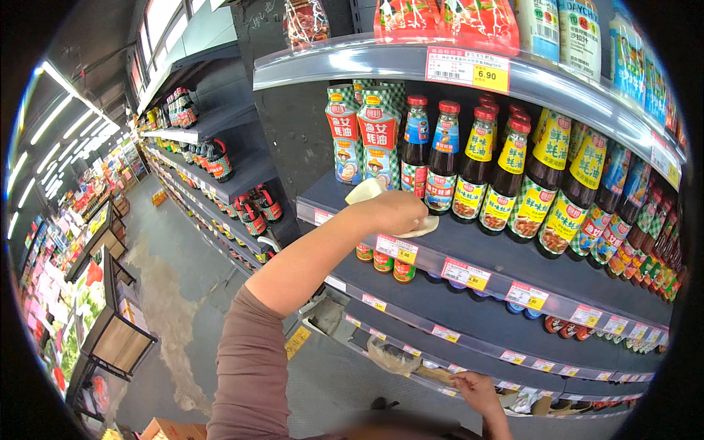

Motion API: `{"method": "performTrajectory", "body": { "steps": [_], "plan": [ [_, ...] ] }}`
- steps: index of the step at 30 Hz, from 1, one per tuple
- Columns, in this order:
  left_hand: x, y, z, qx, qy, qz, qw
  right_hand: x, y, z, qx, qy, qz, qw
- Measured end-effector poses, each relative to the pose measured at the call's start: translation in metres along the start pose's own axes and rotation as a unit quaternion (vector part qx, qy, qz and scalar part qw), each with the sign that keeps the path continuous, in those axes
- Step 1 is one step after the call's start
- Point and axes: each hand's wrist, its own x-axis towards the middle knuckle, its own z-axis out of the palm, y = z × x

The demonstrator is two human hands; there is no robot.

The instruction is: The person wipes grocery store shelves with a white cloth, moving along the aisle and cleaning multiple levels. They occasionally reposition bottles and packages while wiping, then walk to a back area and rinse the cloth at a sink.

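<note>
My left hand [397,212] presses a cream-coloured cloth [366,191] onto the front of a dark shelf board [467,234]. Part of the cloth sticks out on either side of the fingers. Just behind this hand stand boxed oyster sauce packs [379,135] in green check and dark glass oyster sauce bottles [443,159] with red caps. Lower down, my right hand [476,389] hangs close to the front edge of a low shelf, fingers bent. Whether it touches the edge or grips anything cannot be made out.
A clear rail with price labels [467,66] fronts the shelf above, which carries red pouches [478,25] and white bottles [580,41]. Small red-topped jars [404,271] stand one shelf below. A plastic bag [390,357] lies low down. Leftward are another bottle rack [220,159] and produce stands [121,341].
</note>
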Motion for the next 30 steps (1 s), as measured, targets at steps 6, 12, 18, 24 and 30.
{"method": "performTrajectory", "body": {
  "steps": [6,12,18,24,30],
  "plan": [
    [-0.077,-0.046,-0.008,0.172,0.141,-0.187,0.957,-0.01,-0.001,-0.008,0.008,0.022,0.011,1.0],
    [-0.138,-0.069,0.063,0.174,0.373,-0.438,0.799,-0.015,0.002,-0.015,0.0,0.024,0.021,0.999],
    [-0.103,-0.039,0.132,0.122,0.406,-0.461,0.78,-0.004,-0.003,-0.01,-0.002,0.017,0.016,1.0],
    [-0.077,0.017,0.146,0.125,0.453,-0.329,0.819,-0.004,-0.005,-0.003,-0.026,-0.012,0.028,0.999],
    [-0.102,0.044,0.141,-0.494,0.461,-0.159,0.72,0.009,-0.016,0.006,-0.059,-0.044,-0.008,0.997]
  ]
}}
